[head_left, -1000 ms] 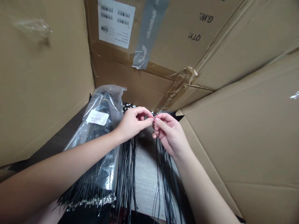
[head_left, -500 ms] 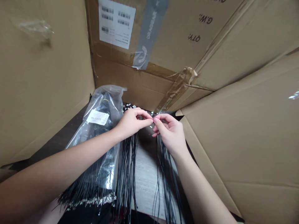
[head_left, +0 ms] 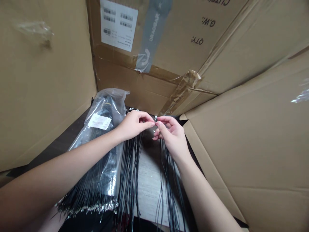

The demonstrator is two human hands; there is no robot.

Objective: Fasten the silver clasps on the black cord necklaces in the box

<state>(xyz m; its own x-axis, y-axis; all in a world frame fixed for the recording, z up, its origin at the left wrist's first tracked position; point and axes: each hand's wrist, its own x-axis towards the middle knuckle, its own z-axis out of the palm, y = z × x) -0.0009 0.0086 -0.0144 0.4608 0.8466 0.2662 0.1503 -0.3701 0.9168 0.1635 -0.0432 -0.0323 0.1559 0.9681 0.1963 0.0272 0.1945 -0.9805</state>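
Near the centre, the left hand and right hand are closed in tight pinches, fingertips almost meeting, on thin black cords that hang towards six o'clock. The cords look light, limp and prone to tangling, so their small silver end fittings seem the surest hold; a clear plastic bag lies at ten o'clock.

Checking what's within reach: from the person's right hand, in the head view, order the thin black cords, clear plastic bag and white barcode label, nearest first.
From the right hand:
1. Thin black cords, hanging directly below it.
2. Clear plastic bag, off to its left, low down.
3. White barcode label, high on the far cardboard wall.
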